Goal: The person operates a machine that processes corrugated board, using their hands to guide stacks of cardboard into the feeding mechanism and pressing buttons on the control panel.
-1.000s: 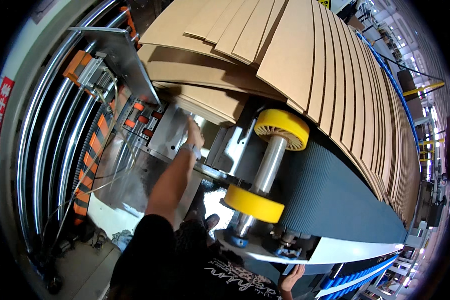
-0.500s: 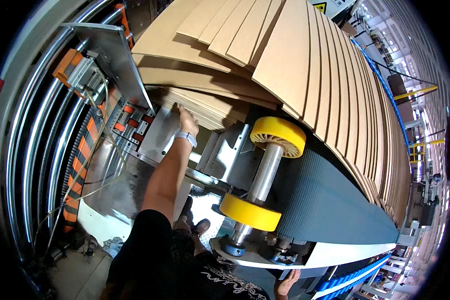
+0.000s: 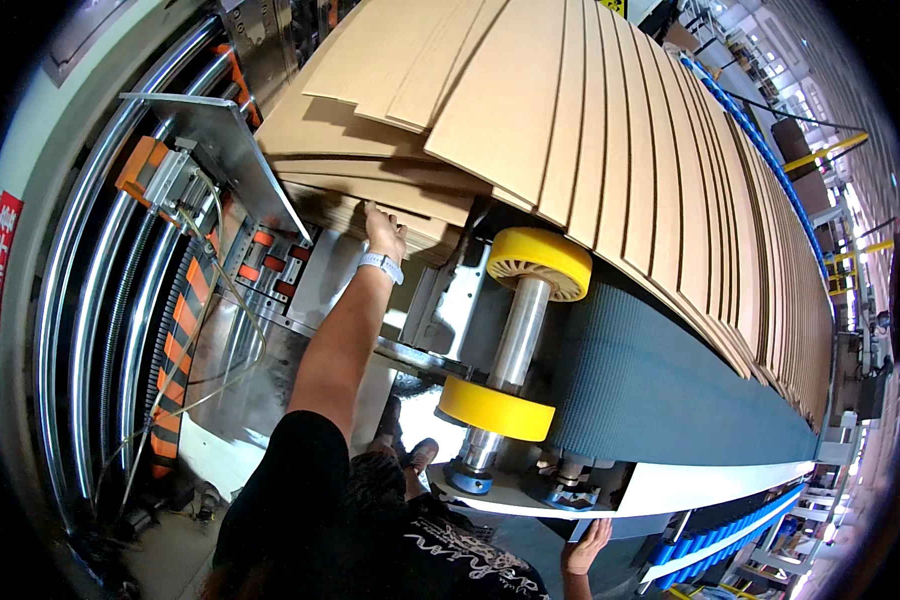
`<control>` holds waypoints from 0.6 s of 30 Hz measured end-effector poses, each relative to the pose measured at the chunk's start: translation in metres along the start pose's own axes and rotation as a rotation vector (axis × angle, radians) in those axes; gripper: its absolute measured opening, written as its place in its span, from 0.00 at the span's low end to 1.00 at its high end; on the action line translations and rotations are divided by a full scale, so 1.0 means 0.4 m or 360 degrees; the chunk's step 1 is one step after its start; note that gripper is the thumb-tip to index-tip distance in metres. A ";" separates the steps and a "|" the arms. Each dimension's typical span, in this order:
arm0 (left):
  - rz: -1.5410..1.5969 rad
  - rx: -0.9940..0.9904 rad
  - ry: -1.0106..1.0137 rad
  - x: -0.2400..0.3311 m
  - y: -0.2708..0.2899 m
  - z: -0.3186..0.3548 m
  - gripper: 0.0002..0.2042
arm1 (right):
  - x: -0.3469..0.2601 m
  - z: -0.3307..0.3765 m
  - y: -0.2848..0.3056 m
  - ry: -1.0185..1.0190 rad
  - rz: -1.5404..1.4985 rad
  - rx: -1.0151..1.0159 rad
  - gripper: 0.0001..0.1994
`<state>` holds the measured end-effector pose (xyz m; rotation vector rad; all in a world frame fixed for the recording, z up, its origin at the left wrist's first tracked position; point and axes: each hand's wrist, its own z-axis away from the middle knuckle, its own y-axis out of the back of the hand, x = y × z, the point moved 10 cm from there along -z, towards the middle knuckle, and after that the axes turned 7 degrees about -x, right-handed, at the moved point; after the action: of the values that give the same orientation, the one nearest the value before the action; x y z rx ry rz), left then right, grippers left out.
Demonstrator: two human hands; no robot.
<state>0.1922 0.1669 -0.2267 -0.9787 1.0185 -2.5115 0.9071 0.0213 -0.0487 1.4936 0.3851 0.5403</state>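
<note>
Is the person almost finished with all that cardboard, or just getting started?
Looks like plenty is left. Done: a pile of cardboard sheets already lies stacked at the end of the machine. In hand: the left hand presses against the front edge of that pile, and the right hand rests low on the white frame. Left: a long overlapping row of sheets lies on the belt.
</note>
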 end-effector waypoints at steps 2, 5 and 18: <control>0.0001 0.0052 -0.0012 0.000 0.000 -0.003 0.34 | 0.016 0.014 -0.018 -0.0027 0.0026 -0.0027 0.31; -0.0038 0.0191 0.0038 0.003 0.050 -0.040 0.28 | 0.035 0.010 -0.038 -0.0010 0.0030 -0.0034 0.29; 0.0362 0.0160 -0.0243 -0.039 0.037 -0.187 0.40 | 0.017 0.030 -0.012 -0.0025 0.0064 -0.0017 0.33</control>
<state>0.1531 0.2021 -0.2840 -0.9502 0.8940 -2.2432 0.9199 0.0150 -0.0524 1.4970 0.3403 0.5611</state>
